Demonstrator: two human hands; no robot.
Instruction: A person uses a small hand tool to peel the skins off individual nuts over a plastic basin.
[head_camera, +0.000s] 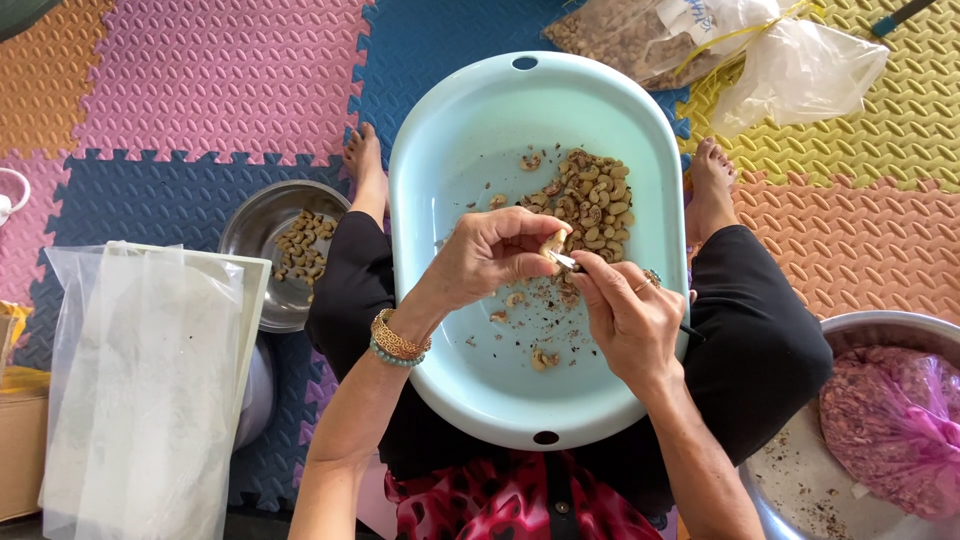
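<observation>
My left hand (490, 255) pinches a pale cashew nut (552, 243) over a light blue oval basin (460, 150) that rests on my lap. My right hand (628, 315) grips a small knife, its metal blade (563, 261) touching the nut. A heap of brownish cashew nuts (590, 205) lies at the far right of the basin. Bits of skin and a few loose nuts (543, 358) are scattered on the basin's floor under my hands. Bracelets circle my left wrist.
A steel bowl (250, 225) with peeled cashews stands at my left knee. A steel bowl (800, 480) holding a pink bag is at right. A clear bag over a white container (150, 380) stands at left. Plastic bags (700, 40) lie beyond the basin on coloured foam mats.
</observation>
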